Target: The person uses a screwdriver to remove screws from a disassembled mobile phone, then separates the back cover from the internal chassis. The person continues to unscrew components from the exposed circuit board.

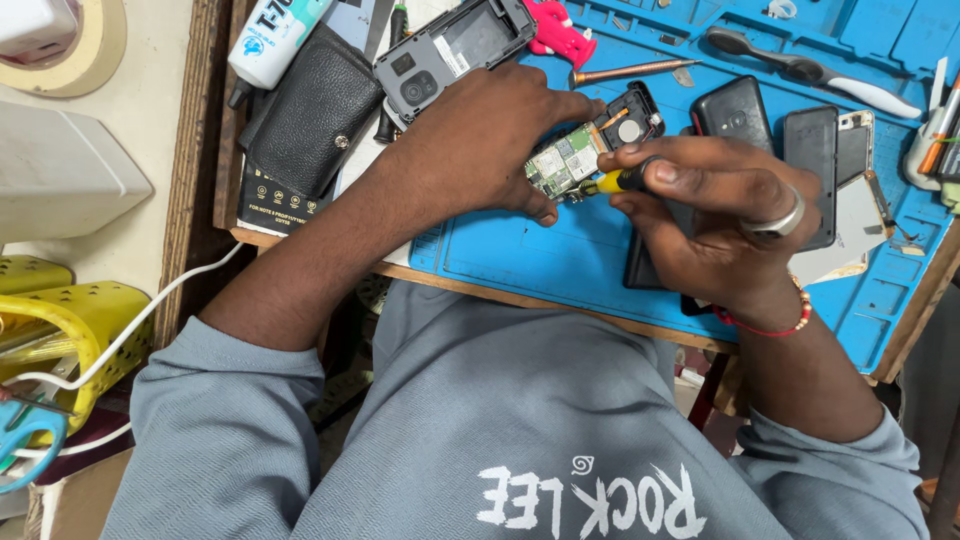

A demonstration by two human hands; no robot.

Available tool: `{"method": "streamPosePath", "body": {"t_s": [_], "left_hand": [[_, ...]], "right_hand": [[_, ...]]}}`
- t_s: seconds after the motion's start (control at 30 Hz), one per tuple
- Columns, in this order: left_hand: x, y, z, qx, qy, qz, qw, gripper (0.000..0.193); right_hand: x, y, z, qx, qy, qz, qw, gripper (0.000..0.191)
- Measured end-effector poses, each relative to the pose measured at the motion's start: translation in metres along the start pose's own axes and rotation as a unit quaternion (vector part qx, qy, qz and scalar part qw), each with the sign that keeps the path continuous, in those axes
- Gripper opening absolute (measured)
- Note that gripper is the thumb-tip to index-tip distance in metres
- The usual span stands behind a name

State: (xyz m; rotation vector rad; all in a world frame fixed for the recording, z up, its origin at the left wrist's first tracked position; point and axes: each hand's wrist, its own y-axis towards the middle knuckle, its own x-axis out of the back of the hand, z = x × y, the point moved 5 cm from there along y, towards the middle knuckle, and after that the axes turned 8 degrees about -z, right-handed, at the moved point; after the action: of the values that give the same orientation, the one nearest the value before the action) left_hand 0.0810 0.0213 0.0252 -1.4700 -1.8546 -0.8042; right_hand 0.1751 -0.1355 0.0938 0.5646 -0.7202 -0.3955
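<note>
Left hand [490, 140] pins small opened black phone with exposed green circuit board [585, 150] on blue silicone repair mat [560, 255]; right hand [715, 215] pinches yellow-handled screwdriver [620, 181], tip at board.

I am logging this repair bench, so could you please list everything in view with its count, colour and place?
Work mat: one, blue, covering the bench.
Circuit board: one, green, under the left hand.
Screwdriver: one, yellow and black, in the right hand.
Phone shell: one, grey, top centre.
Dark phones: at least two, black, right of the hands.
Wallet: one, black, top left.
Glue tube: one, white and teal, top left.
Tape roll: one, beige, far left corner.
Scissors: one, blue handles, lower left.
Left hand: steadying the board.
Right hand: ringed, gripping the screwdriver.
</note>
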Motion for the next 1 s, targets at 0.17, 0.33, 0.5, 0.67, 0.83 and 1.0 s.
{"method": "streamPosePath", "body": {"t_s": [0.17, 0.33, 0.5, 0.67, 0.83, 1.0], "left_hand": [[0.001, 0.000, 0.000, -0.006, -0.006, -0.004, 1.000, 0.099], [0.002, -0.001, -0.001, -0.009, -0.009, -0.002, 1.000, 0.099], [0.002, -0.001, 0.000, -0.004, -0.008, -0.001, 1.000, 0.099], [0.002, -0.001, 0.000, -0.007, -0.011, -0.004, 1.000, 0.098], [0.002, 0.000, -0.001, -0.012, -0.005, -0.007, 1.000, 0.100], [0.002, -0.001, 0.000, -0.004, -0.010, 0.001, 1.000, 0.099]], "right_hand": [[0.001, -0.004, -0.006, 0.013, -0.040, -0.037, 0.998, 0.058], [0.001, -0.008, -0.011, -0.029, 0.043, -0.024, 0.998, 0.049], [-0.005, -0.006, -0.014, -0.049, 0.137, -0.015, 0.989, 0.061], [-0.009, -0.013, -0.015, -0.071, 0.079, -0.039, 0.994, 0.062], [-0.004, -0.018, -0.018, -0.104, 0.090, -0.050, 0.989, 0.062], [-0.002, -0.018, -0.019, -0.117, 0.100, -0.059, 0.986, 0.063]]}}
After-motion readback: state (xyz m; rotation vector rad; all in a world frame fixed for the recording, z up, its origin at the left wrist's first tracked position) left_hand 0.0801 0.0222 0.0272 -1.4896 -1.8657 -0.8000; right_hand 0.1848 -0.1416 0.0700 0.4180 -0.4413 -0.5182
